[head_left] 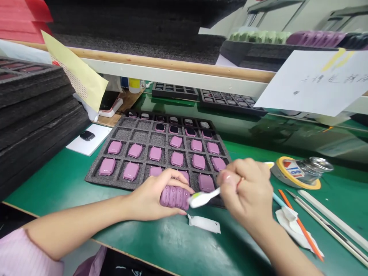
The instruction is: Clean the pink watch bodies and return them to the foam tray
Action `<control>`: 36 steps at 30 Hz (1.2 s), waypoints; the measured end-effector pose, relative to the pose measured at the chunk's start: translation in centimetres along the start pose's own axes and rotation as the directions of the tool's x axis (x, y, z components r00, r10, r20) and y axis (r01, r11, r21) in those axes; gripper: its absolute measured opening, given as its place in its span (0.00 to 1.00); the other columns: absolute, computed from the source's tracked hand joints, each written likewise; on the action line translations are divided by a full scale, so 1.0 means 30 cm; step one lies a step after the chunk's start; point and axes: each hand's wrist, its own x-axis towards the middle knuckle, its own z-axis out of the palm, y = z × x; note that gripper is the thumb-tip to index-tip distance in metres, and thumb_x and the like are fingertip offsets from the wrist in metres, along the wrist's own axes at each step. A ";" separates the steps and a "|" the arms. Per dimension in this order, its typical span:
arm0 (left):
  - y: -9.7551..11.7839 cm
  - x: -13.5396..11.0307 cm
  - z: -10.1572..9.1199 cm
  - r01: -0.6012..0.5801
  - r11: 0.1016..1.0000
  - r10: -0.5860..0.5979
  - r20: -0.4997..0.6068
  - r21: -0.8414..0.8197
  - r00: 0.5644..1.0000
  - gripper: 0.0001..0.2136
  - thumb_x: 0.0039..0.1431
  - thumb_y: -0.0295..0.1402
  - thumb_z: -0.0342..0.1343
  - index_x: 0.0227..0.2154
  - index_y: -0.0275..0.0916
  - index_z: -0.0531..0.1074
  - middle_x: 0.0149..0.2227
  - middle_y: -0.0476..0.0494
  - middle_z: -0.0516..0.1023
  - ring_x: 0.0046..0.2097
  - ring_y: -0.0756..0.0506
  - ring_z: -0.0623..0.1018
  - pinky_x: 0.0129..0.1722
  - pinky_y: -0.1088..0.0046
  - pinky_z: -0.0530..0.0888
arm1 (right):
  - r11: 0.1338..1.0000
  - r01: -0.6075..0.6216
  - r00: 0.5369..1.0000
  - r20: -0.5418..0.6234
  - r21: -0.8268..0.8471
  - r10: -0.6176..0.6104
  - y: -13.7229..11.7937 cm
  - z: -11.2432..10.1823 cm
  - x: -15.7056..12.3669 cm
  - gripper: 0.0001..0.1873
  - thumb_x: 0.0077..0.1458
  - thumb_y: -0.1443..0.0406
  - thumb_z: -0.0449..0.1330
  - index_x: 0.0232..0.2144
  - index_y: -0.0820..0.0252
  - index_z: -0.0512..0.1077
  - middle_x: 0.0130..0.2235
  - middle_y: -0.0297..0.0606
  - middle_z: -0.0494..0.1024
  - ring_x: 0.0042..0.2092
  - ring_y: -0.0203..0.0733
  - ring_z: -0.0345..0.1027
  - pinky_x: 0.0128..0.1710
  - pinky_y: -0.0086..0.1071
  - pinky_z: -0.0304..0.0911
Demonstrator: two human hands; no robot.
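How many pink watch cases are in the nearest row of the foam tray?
5 pink watch cases show in the nearest row of the black foam tray: from the left, two in clear view, two partly behind the left hand, and one beside the right hand. A sixth may be hidden behind that hand.

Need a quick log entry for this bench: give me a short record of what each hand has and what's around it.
Left hand: holds a ribbed pink watch case
Right hand: holds a white toothbrush, bristles at the case
Things: grey foam tray of pink watch cases, just beyond the hands
Rest: green bench mat, stacked foam trays, yellow tape roll, glass jar
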 end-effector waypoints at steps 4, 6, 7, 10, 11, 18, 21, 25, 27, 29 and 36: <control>-0.003 0.003 -0.001 0.001 1.000 0.000 -0.014 0.024 1.000 0.24 0.53 0.33 0.69 0.49 0.42 0.64 0.51 0.40 0.82 0.54 0.41 0.81 0.55 0.63 0.72 | 0.999 0.008 0.999 0.050 -0.044 -0.006 0.007 0.010 -0.008 0.22 0.66 0.68 0.51 0.18 0.56 0.63 0.23 0.35 0.68 0.28 0.40 0.57 0.33 0.40 0.49; -0.003 0.004 -0.002 0.008 1.000 -0.008 -0.018 0.024 1.000 0.25 0.52 0.34 0.70 0.50 0.43 0.63 0.50 0.40 0.82 0.54 0.40 0.81 0.56 0.61 0.72 | 0.993 -0.082 0.997 0.003 -0.090 0.083 0.015 0.016 -0.012 0.23 0.66 0.68 0.51 0.17 0.56 0.62 0.23 0.35 0.68 0.28 0.41 0.57 0.33 0.41 0.49; -0.003 0.005 -0.002 0.014 1.000 -0.013 -0.015 0.023 1.000 0.26 0.52 0.34 0.70 0.50 0.43 0.63 0.50 0.40 0.83 0.54 0.40 0.81 0.56 0.60 0.72 | 0.990 -0.114 0.994 -0.008 -0.082 0.113 0.014 0.017 -0.015 0.22 0.66 0.69 0.50 0.18 0.56 0.62 0.23 0.36 0.68 0.28 0.41 0.57 0.34 0.41 0.49; 0.001 0.005 -0.002 0.013 0.999 -0.013 0.000 0.036 1.000 0.24 0.54 0.34 0.68 0.50 0.43 0.63 0.49 0.40 0.83 0.54 0.40 0.80 0.56 0.60 0.72 | 0.997 -0.076 0.997 0.021 0.003 0.076 -0.005 0.019 -0.026 0.20 0.65 0.69 0.50 0.20 0.56 0.65 0.23 0.35 0.70 0.28 0.40 0.59 0.33 0.41 0.51; 0.002 0.005 -0.002 0.011 0.999 -0.011 0.001 0.043 1.000 0.24 0.54 0.33 0.68 0.50 0.43 0.63 0.49 0.40 0.83 0.54 0.40 0.80 0.56 0.61 0.72 | 0.999 -0.046 0.998 0.032 0.022 0.045 -0.009 0.020 -0.029 0.20 0.65 0.69 0.50 0.20 0.56 0.66 0.23 0.35 0.70 0.28 0.40 0.59 0.33 0.41 0.51; -0.003 0.000 -0.004 0.016 1.000 -0.016 0.018 0.022 1.000 0.26 0.53 0.32 0.69 0.50 0.43 0.62 0.50 0.40 0.83 0.54 0.40 0.81 0.56 0.59 0.73 | 0.974 -0.218 0.976 -0.038 -0.054 0.216 0.087 0.020 -0.058 0.21 0.66 0.70 0.50 0.19 0.56 0.63 0.24 0.37 0.69 0.29 0.42 0.59 0.33 0.41 0.49; -0.005 0.000 -0.006 0.017 1.000 -0.017 0.015 0.009 1.000 0.25 0.53 0.30 0.69 0.50 0.43 0.63 0.50 0.39 0.83 0.54 0.40 0.81 0.55 0.59 0.74 | 0.971 -0.239 0.971 -0.021 -0.003 0.239 0.095 0.022 -0.070 0.21 0.67 0.70 0.49 0.20 0.56 0.64 0.24 0.36 0.70 0.29 0.41 0.60 0.33 0.40 0.51; -0.003 0.003 -0.009 0.029 0.999 -0.029 0.012 0.018 1.000 0.24 0.53 0.33 0.69 0.49 0.42 0.64 0.50 0.39 0.82 0.52 0.40 0.82 0.54 0.60 0.76 | 0.975 -0.219 0.975 -0.021 0.047 0.220 0.042 0.025 -0.069 0.20 0.66 0.71 0.50 0.21 0.56 0.64 0.25 0.35 0.69 0.30 0.41 0.59 0.34 0.41 0.50; 0.002 0.003 -0.007 0.045 0.998 -0.045 0.004 0.049 0.999 0.24 0.53 0.34 0.69 0.49 0.43 0.64 0.49 0.41 0.82 0.51 0.41 0.82 0.54 0.61 0.76 | 0.981 -0.186 0.982 -0.019 0.050 0.187 0.001 0.026 -0.064 0.19 0.65 0.71 0.49 0.21 0.56 0.65 0.25 0.36 0.69 0.31 0.41 0.58 0.35 0.41 0.49; 0.003 -0.002 -0.005 0.073 0.993 -0.072 -0.019 0.090 0.997 0.23 0.54 0.35 0.68 0.49 0.45 0.65 0.50 0.43 0.82 0.52 0.42 0.82 0.55 0.62 0.76 | 0.990 -0.137 0.991 0.006 0.036 0.137 -0.035 0.035 -0.058 0.19 0.64 0.69 0.49 0.21 0.57 0.66 0.26 0.37 0.70 0.32 0.42 0.59 0.35 0.40 0.50; -0.071 -0.008 -0.039 0.173 0.943 -0.132 -0.156 0.283 0.979 0.25 0.51 0.48 0.67 0.49 0.49 0.68 0.49 0.45 0.83 0.51 0.37 0.83 0.49 0.64 0.82 | 0.954 -0.247 0.955 0.126 -0.173 0.270 -0.006 0.078 -0.035 0.18 0.66 0.65 0.49 0.26 0.59 0.72 0.31 0.39 0.68 0.37 0.44 0.58 0.39 0.40 0.50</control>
